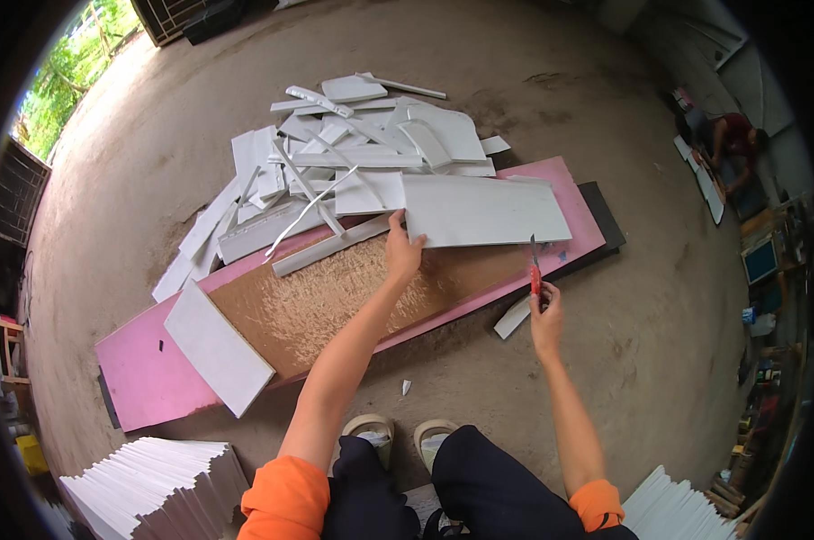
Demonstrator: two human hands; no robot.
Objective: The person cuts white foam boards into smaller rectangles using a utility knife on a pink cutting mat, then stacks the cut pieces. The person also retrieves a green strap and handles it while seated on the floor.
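Over the right half of the pink board (141,378), a white sheet (488,211) lies just right of the left hand (402,251), half-closed on its end, and beyond the right hand (545,312), curled round a red knife (535,274).

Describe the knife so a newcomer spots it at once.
Find the long pink board across the middle. Near its right end, the person's right hand grips a knife, blade pointing away from them. Its red handle sets it apart from the white panel beside it.
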